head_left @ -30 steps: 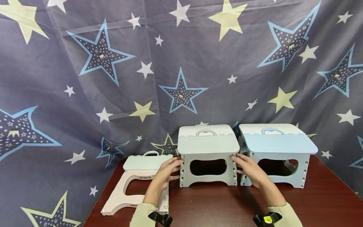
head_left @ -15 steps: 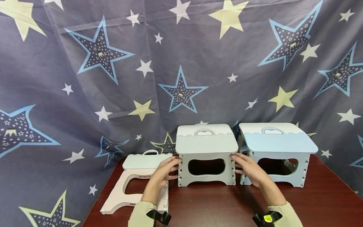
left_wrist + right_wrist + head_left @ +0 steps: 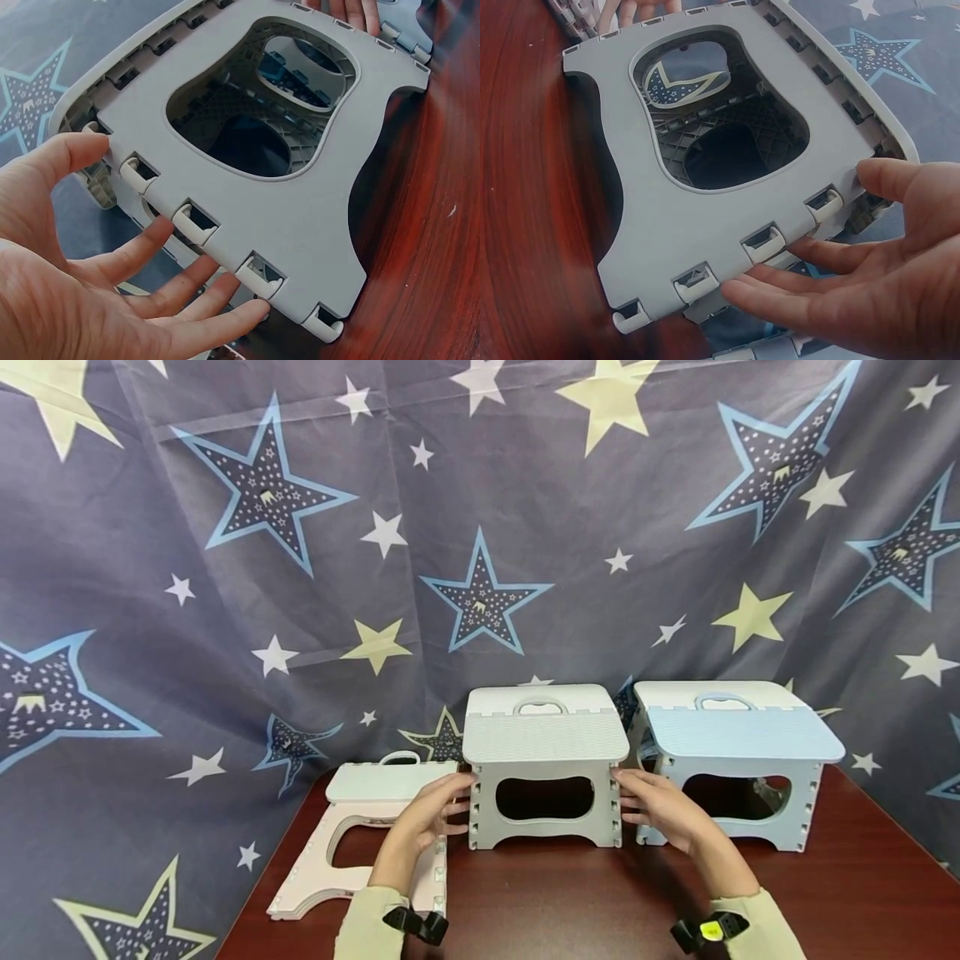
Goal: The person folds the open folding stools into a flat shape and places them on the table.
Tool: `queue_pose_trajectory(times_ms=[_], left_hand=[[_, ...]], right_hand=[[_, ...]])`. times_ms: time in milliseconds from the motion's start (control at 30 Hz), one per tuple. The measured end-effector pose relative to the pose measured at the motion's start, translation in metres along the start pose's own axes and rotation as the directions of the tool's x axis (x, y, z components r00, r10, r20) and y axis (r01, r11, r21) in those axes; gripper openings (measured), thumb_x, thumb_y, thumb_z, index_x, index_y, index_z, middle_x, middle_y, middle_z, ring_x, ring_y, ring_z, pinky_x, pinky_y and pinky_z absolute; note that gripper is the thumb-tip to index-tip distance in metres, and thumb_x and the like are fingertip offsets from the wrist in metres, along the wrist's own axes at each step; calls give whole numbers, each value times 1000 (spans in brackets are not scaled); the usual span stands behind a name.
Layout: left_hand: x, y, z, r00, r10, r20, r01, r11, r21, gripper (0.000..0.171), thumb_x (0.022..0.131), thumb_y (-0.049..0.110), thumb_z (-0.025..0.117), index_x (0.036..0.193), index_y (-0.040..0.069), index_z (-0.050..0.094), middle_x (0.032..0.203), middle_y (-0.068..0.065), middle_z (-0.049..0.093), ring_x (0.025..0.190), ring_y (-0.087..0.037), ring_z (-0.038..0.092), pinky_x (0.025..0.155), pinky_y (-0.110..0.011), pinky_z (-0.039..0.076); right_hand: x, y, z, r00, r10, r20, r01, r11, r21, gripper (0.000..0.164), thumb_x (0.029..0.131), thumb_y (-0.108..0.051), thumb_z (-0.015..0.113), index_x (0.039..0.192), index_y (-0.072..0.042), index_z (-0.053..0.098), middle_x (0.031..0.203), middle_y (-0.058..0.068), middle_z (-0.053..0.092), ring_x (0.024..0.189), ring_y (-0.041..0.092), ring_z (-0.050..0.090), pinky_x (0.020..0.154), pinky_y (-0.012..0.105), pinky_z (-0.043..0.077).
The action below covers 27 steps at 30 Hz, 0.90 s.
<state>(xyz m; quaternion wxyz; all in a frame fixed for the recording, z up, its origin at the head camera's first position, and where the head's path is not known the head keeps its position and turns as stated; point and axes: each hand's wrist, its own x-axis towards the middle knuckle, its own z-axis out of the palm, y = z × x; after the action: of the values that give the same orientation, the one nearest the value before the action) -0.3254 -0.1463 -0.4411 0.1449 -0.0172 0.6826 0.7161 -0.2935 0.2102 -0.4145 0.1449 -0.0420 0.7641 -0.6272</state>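
Observation:
A grey folding step stool [image 3: 546,735] stands unfolded in the middle of the table, its handle ring on top. My left hand [image 3: 431,814] is at its left side: in the left wrist view the thumb [image 3: 79,150] touches the front panel's edge and the fingers [image 3: 217,334] spread along the hinged edge. On the other side my right hand [image 3: 663,806] touches the right edge, thumb at the upper front corner, fingers [image 3: 772,304] extended along the hinges. Both hands' fingers are nearly straight. Parts of the fingertips are hidden behind the side panels.
Close on the right stands a blue unfolded step stool [image 3: 742,735], behind my right hand. A pink and white folded stool [image 3: 307,868] lies flat at the left, partly under my left forearm. A star-patterned curtain [image 3: 585,635] hangs behind the dark red table [image 3: 555,902].
The grey stool has shifted slightly to the left, with both hands staying at its sides. The camera view has tilted a little. The other two stools have not moved on the table.

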Motion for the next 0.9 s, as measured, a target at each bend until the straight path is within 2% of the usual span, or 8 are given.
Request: queue_pose_trajectory(times_ms=[200, 567, 900], left_hand=[[1, 0, 0, 1000, -9, 13, 9, 1000, 16, 47, 94, 40, 66, 126, 6, 64, 140, -25, 53, 127, -40, 52, 95, -57, 53], [-1, 2, 1, 1000, -14, -5, 14, 1000, 0, 45, 94, 37, 66, 127, 6, 64, 134, -20, 56, 127, -41, 52, 97, -61, 52], [-1, 1, -1, 1000, -15, -9, 15, 1000, -2, 41, 95, 36, 66, 124, 7, 66, 136, -21, 53, 124, -40, 53, 93, -58, 54]], right_hand=[[1, 1, -1, 1000, 8, 9, -8, 1000, 25, 71, 110, -39, 42, 153, 14, 22, 147, 33, 40, 131, 36, 51, 108, 50, 49], [2, 2, -2, 999, -2, 42, 0, 999, 44, 65, 110, -39, 42, 149, 11, 28, 139, 24, 49, 122, 24, 56, 107, 45, 50], [1, 3, 2, 998, -20, 60, 15, 997, 72, 61, 110, -39, 41, 147, 9, 29, 134, 18, 52, 119, 22, 56, 106, 43, 49]])
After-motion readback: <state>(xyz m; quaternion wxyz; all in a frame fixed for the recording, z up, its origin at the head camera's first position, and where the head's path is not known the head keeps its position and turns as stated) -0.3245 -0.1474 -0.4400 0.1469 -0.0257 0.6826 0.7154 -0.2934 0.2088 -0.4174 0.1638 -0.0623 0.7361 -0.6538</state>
